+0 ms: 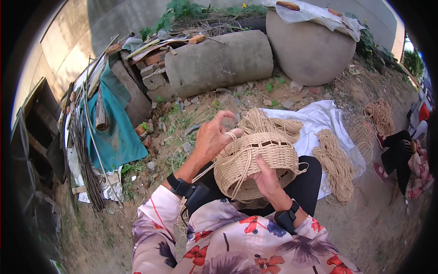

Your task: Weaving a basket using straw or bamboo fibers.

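A woven basket (pixel 260 157) of pale straw-coloured cord rests tilted on my lap, its open side facing me. A row of gaps runs around its far part, and loose strands hang from its side. My right hand (pixel 267 180) grips the near rim, thumb on the outer weave, fingers partly hidden inside. At the basket's far left edge is my left hand (pixel 214 134), with thumb and index finger apart and the other fingers curled around a strand of cord (pixel 234 142). Just beyond the basket lies a bundle of the same cord (pixel 260 122).
A white cloth (pixel 315 114) lies on the ground at right, with a cord hank (pixel 335 166) on it. More cord (pixel 378 116) lies farther right, near a seated person (pixel 401 157). Beyond are a concrete cylinder (pixel 219 61) and large clay jar (pixel 310 48). Teal cloth (pixel 114 128) hangs left.
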A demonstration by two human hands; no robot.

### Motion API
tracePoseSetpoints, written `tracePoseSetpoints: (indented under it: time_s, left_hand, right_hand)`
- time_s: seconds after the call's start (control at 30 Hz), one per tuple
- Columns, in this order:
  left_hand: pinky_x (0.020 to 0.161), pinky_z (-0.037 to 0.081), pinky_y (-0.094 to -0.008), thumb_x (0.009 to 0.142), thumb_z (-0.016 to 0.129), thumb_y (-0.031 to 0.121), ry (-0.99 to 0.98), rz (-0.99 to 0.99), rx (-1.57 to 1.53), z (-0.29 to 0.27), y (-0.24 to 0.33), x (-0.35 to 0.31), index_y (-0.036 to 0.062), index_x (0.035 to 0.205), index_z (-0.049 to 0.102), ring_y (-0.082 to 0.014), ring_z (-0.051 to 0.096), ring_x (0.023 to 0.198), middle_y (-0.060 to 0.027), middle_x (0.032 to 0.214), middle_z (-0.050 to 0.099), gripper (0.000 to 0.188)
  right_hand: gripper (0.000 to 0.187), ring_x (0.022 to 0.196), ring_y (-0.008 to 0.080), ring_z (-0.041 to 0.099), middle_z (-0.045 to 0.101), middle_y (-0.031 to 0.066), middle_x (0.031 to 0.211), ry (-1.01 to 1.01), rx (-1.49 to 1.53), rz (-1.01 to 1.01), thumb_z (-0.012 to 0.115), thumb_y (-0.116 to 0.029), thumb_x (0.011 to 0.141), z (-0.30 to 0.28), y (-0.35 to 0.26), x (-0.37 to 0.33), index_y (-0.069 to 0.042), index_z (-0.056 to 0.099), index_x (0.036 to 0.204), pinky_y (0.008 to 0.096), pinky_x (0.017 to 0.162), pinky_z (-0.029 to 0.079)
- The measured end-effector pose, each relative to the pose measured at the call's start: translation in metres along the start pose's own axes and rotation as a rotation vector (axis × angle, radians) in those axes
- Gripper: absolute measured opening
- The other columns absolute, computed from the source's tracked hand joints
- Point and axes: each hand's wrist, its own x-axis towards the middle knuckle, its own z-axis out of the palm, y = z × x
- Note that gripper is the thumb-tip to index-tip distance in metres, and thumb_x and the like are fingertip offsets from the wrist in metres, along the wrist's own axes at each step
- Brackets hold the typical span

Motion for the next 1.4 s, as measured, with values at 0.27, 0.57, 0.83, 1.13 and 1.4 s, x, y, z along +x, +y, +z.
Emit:
tracePoseSetpoints:
  time_s: [0.27, 0.57, 0.83, 1.13, 1.4]
  left_hand:
    - [0.049, 0.030, -0.0231, 0.087, 0.070, 0.024, -0.090, -0.035, 0.036, -0.033, 0.015, 0.008, 0.0092, 0.120, 0.053, -0.0053, 0.034, 0.048, 0.0061, 0.057, 0.046, 0.040]
    - [0.047, 0.020, -0.0242, 0.085, 0.070, 0.016, 0.110, -0.254, -0.455, -0.081, -0.024, -0.006, 0.0101, 0.114, 0.057, -0.0022, 0.028, 0.049, 0.0098, 0.055, 0.035, 0.033]
    - [0.047, 0.027, -0.0244, 0.078, 0.075, 0.018, 0.032, -0.108, -0.271, -0.068, 0.039, -0.013, 0.0067, 0.106, 0.063, -0.0035, 0.033, 0.049, 0.0081, 0.052, 0.035, 0.032]
    - [0.050, 0.034, -0.0243, 0.081, 0.071, 0.017, 0.039, 0.015, -0.433, -0.038, 0.044, -0.008, 0.0059, 0.095, 0.066, -0.0041, 0.041, 0.054, 0.0046, 0.057, 0.048, 0.019]
    - [0.053, 0.037, -0.0191, 0.089, 0.067, 0.020, -0.488, -0.186, -0.735, 0.018, -0.011, -0.011, 0.0062, 0.093, 0.063, -0.0017, 0.048, 0.061, 0.0063, 0.072, 0.057, 0.015]
  right_hand:
    - [0.040, 0.084, 0.0183, 0.067, 0.065, 0.0098, 0.105, 0.002, -0.016, 0.010, 0.048, -0.035, 0.099, -0.007, 0.005, 0.009, -0.002, 0.051, 0.122, 0.0326, 0.063, 0.057]
    - [0.043, 0.088, 0.0185, 0.066, 0.064, 0.0079, 0.111, -0.121, 0.080, 0.227, 0.050, -0.038, 0.098, -0.004, -0.005, 0.004, -0.007, 0.049, 0.127, 0.0352, 0.066, 0.057]
    - [0.031, 0.066, 0.0135, 0.066, 0.069, 0.0086, 0.075, -0.874, -1.255, 0.095, 0.066, -0.030, 0.088, 0.021, -0.101, -0.047, 0.000, 0.069, 0.092, 0.0249, 0.061, 0.052]
    - [0.028, 0.060, 0.0234, 0.052, 0.049, 0.0070, 0.063, -0.544, -1.102, -0.410, 0.050, -0.026, 0.097, 0.031, -0.058, 0.045, 0.001, 0.056, 0.093, 0.0352, 0.069, 0.049]
    - [0.010, 0.054, 0.0101, 0.046, 0.047, 0.0030, 0.059, -0.058, -1.604, -0.614, 0.064, -0.012, 0.084, -0.009, -0.193, 0.016, -0.003, 0.060, 0.086, 0.0273, 0.053, 0.039]
